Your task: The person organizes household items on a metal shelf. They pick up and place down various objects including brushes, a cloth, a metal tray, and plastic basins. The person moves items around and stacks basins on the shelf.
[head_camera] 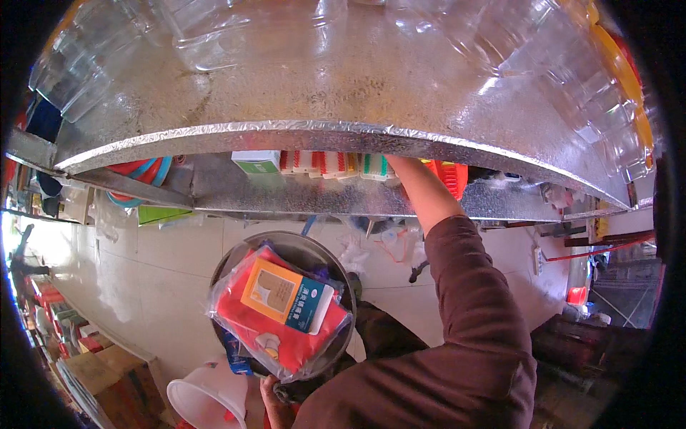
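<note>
My right forearm reaches into the lower shelf of a metal rack. Only the back edge of my right hand shows; its fingers are hidden beneath the upper shelf's rim. Right by it are a green-and-white pack, a row of red-and-white packs and an orange-red plastic basket. My left hand grips the near rim of a round metal basin, its fingers partly hidden. Inside the basin lies a red item in a clear plastic bag, topped by an orange-and-blue packet bearing writing.
Clear plastic jars line the upper metal shelf overhead. A white-and-green box stands on the lower shelf. Beside the basin at lower left are a white bucket and cardboard boxes. A power strip lies at right.
</note>
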{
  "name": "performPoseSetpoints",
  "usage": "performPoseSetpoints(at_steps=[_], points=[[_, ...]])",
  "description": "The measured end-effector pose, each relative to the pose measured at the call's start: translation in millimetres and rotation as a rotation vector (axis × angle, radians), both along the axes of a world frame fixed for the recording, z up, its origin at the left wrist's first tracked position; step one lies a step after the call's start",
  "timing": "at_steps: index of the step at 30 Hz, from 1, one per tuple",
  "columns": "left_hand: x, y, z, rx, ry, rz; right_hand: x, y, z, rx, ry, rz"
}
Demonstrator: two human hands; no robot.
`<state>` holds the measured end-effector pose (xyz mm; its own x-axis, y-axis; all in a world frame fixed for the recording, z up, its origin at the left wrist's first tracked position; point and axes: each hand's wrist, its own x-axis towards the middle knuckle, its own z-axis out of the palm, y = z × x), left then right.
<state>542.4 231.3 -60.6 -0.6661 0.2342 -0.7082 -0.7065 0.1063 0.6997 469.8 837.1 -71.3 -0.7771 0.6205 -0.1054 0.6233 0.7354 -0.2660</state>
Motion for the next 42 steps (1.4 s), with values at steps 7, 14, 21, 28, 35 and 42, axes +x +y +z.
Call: performPoseSetpoints(at_steps=[7, 14, 21, 28, 35, 42], points=[[-8.7, 16.7, 14.8, 0.050, -0.095, 0.170, -4.1, -0.2, -15.1, -0.028, 0.015, 0.019], [-9.8, -30.7, -10.0, -0.279, 0.698, -0.546, -4.9, 6.2, -79.9, -0.007, 0.133, 0.034], [-10.1, -51.2, -35.6, -0.143, 0.413, -0.293, -3.9, -14.5, -68.2, 0.119, 0.247, 0.075], [-9.4, -46.8, -30.0, -0.081, 0.126, -0.088, 52.3, -6.5, -42.3, 0.083, -0.032, -0.238], [-21.1, -31.3, -19.0, 0.018, 0.069, 0.026, 81.8, -26.7, -52.1, 0.114, -0.256, -0.312], [-27.4, -28.0, -14.7, 0.024, -0.123, 0.084, 89.4, -51.0, -52.8, 0.112, -0.113, -0.433]])
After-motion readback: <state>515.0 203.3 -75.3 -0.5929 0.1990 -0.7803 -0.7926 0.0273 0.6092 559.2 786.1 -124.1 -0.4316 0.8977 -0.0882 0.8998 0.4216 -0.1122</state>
